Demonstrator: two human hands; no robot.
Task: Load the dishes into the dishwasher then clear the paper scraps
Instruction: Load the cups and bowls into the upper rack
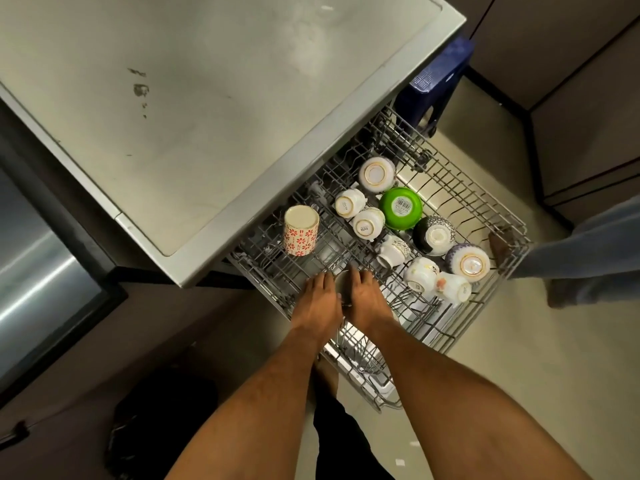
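Observation:
The dishwasher's upper wire rack point(460, 199) is pulled out and holds several upturned cups and bowls: a red-flowered mug point(300, 233), a green bowl point(400, 207), a dark patterned bowl point(434, 234) and white cups point(349, 203). At the rack's near edge, my left hand point(317, 304) and my right hand point(365, 299) both hold a small steel cup point(343, 284), which shows only between the fingers. Paper scraps point(400, 462) lie on the floor by my right forearm.
The grey dishwasher top point(194, 98) fills the upper left. A blue plastic stool point(436, 81) stands behind the rack. Another person's foot point(500, 249) and trouser leg point(588, 244) are at the rack's right end. A steel surface point(38, 282) lies at left.

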